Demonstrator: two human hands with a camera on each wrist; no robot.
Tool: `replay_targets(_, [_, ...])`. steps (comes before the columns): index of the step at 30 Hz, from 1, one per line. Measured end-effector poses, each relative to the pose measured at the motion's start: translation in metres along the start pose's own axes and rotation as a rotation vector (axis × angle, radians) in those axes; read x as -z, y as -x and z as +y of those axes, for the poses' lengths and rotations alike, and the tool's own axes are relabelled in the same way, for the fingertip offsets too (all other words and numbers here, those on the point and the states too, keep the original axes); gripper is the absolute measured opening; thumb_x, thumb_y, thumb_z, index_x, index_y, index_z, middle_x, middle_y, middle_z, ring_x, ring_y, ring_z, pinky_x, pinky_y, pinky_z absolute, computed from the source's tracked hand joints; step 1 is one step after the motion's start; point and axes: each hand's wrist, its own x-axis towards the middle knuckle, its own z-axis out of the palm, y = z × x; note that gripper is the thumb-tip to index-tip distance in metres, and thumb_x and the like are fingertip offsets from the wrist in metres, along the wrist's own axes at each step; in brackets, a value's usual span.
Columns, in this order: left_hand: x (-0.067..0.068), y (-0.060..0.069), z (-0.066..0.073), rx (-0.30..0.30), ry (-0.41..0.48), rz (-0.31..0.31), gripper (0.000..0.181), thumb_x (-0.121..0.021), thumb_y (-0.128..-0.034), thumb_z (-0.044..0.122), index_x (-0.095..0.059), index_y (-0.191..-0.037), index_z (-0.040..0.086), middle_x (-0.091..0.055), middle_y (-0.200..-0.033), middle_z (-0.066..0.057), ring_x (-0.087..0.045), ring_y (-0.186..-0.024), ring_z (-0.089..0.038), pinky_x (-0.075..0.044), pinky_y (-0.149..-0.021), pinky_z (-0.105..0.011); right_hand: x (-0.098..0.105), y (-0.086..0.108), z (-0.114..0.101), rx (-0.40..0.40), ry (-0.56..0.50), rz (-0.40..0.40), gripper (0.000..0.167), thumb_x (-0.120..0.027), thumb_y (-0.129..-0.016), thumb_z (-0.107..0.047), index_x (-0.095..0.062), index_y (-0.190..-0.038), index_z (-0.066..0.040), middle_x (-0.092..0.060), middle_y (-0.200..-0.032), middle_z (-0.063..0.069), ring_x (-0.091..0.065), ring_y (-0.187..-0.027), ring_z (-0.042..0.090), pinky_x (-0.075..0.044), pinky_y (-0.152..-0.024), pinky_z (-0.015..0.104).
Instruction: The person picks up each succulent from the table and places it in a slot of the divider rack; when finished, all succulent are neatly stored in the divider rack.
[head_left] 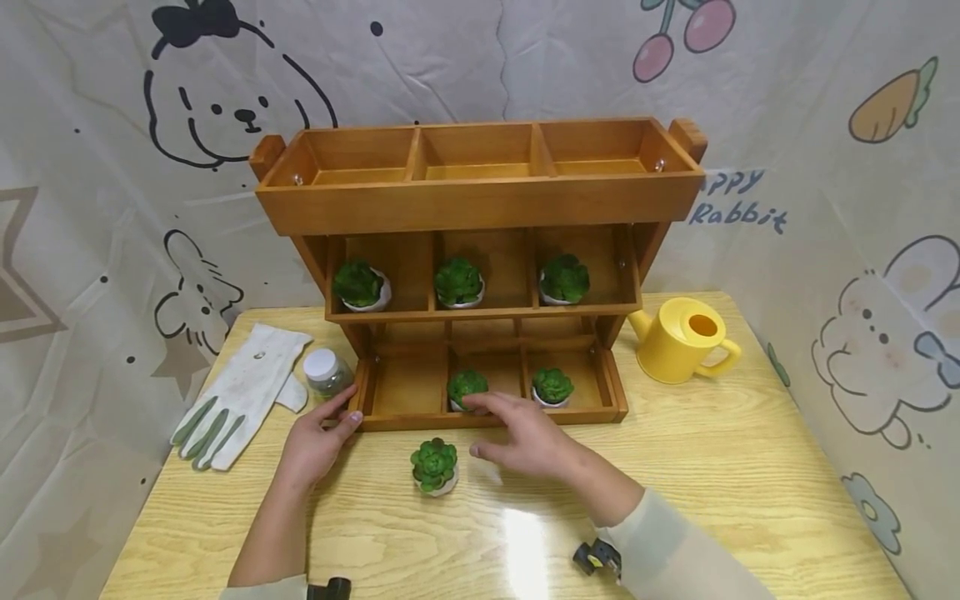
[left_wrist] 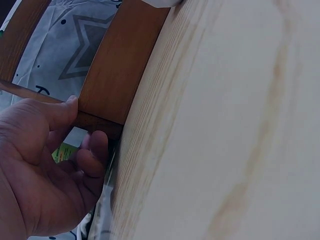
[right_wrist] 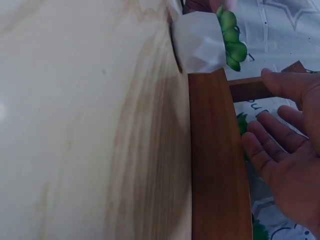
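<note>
At the lower left corner of the wooden shelf (head_left: 480,208), my left hand (head_left: 311,446) grips the edge. In the left wrist view, the thumb of that hand (left_wrist: 55,165) lies against one face of the corner, with curled fingers on the other. My right hand (head_left: 528,433), fingers loosely extended, hovers at the bottom tier's front edge by the middle potted succulent (head_left: 467,385). The right wrist view shows nothing held in this hand (right_wrist: 290,150). Between the hands, another potted succulent (head_left: 435,467) stands on the table; its faceted white pot (right_wrist: 200,42) appears in the right wrist view.
Another succulent (head_left: 552,386) sits in the bottom right compartment. The middle tier holds a left (head_left: 360,285), a middle (head_left: 459,281) and a right succulent (head_left: 566,279). Gloves (head_left: 240,392) and a white-lidded jar (head_left: 326,371) lie left of the shelf; a yellow watering can (head_left: 671,346) stands right.
</note>
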Motion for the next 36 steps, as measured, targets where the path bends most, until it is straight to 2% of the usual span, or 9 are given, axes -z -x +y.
replay_targets(6, [0.000,-0.001,0.000,0.002,-0.025,0.007,0.053,-0.068,-0.1031,0.029,-0.054,-0.154,0.020,-0.061,-0.116,-0.012,-0.060,-0.103,-0.022,-0.053,-0.084,-0.027,-0.006,0.000,-0.001,0.016,0.000,-0.049,0.065,-0.080,-0.094,-0.028,-0.052,-0.151,-0.013,-0.065,-0.138,0.006,-0.060,-0.125,0.018,-0.049,-0.106,0.039])
replay_targets(10, [0.000,-0.001,0.001,0.008,-0.026,0.007,0.053,-0.068,-0.1030,0.029,-0.054,-0.154,0.021,-0.061,-0.116,-0.012,-0.060,-0.103,-0.022,-0.053,-0.083,-0.027,-0.010,-0.001,-0.002,0.022,-0.009,-0.066,0.068,-0.080,-0.094,-0.034,-0.051,-0.152,-0.013,-0.064,-0.139,0.006,-0.060,-0.125,0.021,-0.048,-0.107,0.040])
replay_targets(14, [-0.001,-0.002,0.001,0.007,-0.027,0.007,0.053,-0.068,-0.1029,0.029,-0.054,-0.153,0.021,-0.061,-0.116,-0.012,-0.060,-0.102,-0.022,-0.053,-0.083,-0.027,-0.013,-0.001,-0.003,0.013,0.001,-0.092,0.072,-0.080,-0.093,-0.042,-0.050,-0.154,-0.019,-0.062,-0.142,0.001,-0.059,-0.126,0.021,-0.048,-0.106,0.041])
replay_targets(19, [-0.001,-0.002,-0.002,0.003,0.005,-0.002,0.054,-0.067,-0.1035,0.028,-0.052,-0.155,0.019,-0.061,-0.115,-0.014,-0.067,-0.097,-0.021,-0.057,-0.081,-0.030,-0.019,-0.003,-0.004,0.029,0.034,-0.109,0.079,-0.081,-0.088,-0.052,-0.050,-0.154,-0.019,-0.060,-0.143,-0.003,-0.058,-0.127,0.017,-0.047,-0.108,0.042])
replay_targets(29, [-0.001,-0.002,-0.004,0.008,0.021,-0.010,0.055,-0.067,-0.1037,0.026,-0.051,-0.156,0.019,-0.060,-0.114,-0.014,-0.070,-0.094,-0.022,-0.058,-0.080,-0.030,-0.029,-0.008,-0.008,0.030,0.073,-0.161,0.090,-0.087,-0.082,-0.051,-0.047,-0.156,-0.019,-0.049,-0.156,0.000,-0.046,-0.142,0.023,-0.037,-0.117,0.046])
replay_targets(36, [-0.001,-0.003,-0.005,0.010,0.011,-0.007,0.054,-0.067,-0.1036,0.027,-0.052,-0.155,0.019,-0.061,-0.113,-0.014,-0.071,-0.091,-0.022,-0.057,-0.081,-0.031,-0.035,-0.011,-0.007,0.045,0.090,-0.190,0.090,-0.087,-0.082,-0.049,-0.046,-0.156,-0.020,-0.050,-0.155,0.000,-0.048,-0.141,0.021,-0.039,-0.116,0.042])
